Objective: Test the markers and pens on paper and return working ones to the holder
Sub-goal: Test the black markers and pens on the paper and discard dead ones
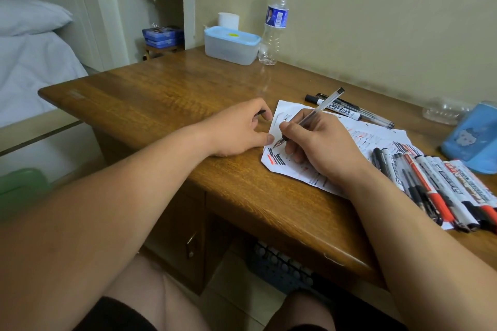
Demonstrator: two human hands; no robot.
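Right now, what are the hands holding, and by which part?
The right hand grips a clear pen low on its barrel, near the tip. The left hand curls round a small dark piece, probably the cap.

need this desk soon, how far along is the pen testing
Done: the paper carries many red and black test strokes. In hand: the right hand grips a clear pen, tip at the paper, while the left hand pinches a small black piece, perhaps its cap. Left: a row of markers and pens and a pair behind it lie on the desk, outside the blue holder.
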